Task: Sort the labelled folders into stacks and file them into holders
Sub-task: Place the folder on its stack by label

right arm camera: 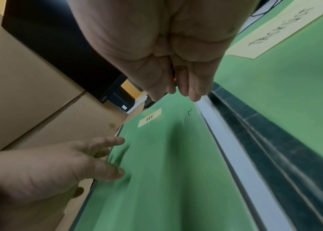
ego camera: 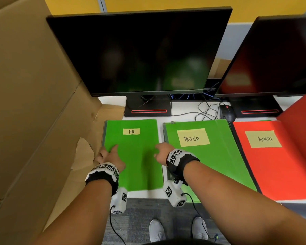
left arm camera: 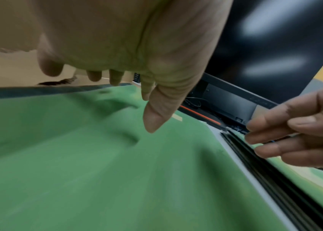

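Head view shows three stacks side by side on the desk [ego camera: 166, 116]: the HR stack [ego camera: 140, 165] on the left, the TASKLIST stack [ego camera: 219, 156] in the middle, the ADMIN stack [ego camera: 276, 165] on the right. Sorting looks done, and the step in hand seems to be squaring or taking up the HR stack for filing

Left hand [ego camera: 109, 156] sits at that stack's left edge, thumb lying on the green cover; from the left wrist its fingers [left arm camera: 115, 78] hang past the edge, loosely bent, and I cannot tell whether they have hooked under. Right hand [ego camera: 162, 152] is at the stack's right edge, over the gap beside TASKLIST; its fingers [right arm camera: 194, 90] point down at the edge, relaxed, gripping nothing that I can see

No holder can be made out for certain; the red shape [ego camera: 300, 121] at far right may be one. My guess is that the next move calls for both hands to get fingers beneath the bottom folder and lift the whole stack level, keeping the edges flush, since loose covers would slide apart. A cardboard box [ego camera: 34, 103] crowds the left side, leaving little room there
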